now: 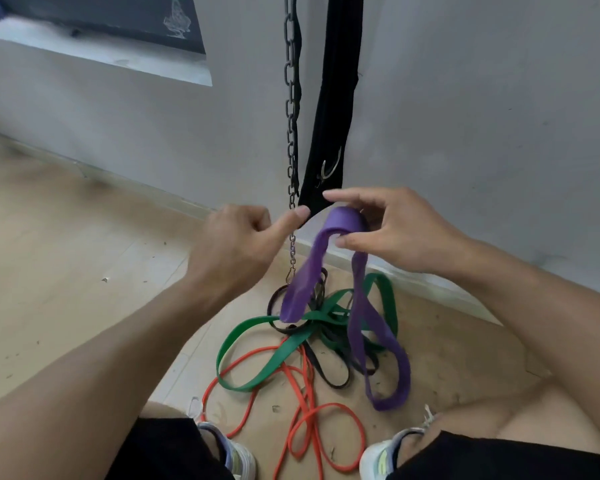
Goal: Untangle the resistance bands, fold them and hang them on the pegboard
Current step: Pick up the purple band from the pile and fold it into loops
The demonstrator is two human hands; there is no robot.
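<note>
Purple band (357, 306) hangs from the right hand (392, 230), draped over the curled fingers with the thumb closing below it, so that hand grasps it at the fold. Its two limbs drop toward the pile of bands (312, 327) on the floor: the shorter limb ends in a loop just above the pile, the longer one trails down the near side of the pile. Whether either limb is still threaded through the pile I cannot tell.

The left hand (243, 244) holds nothing; its forefinger points toward the purple band's fold and the other fingers are loosely curled.

In the pile, a green band (257, 348), an orange band (312, 427) and thin black bands (326, 372) cross one another.

Judging by how it sags, the purple band is light, limp and flat, probably grippy rubber that drags on its neighbours rather than sliding. A pinch across the flat width near the fold looks safest; pulling hard could tighten the knot.
</note>
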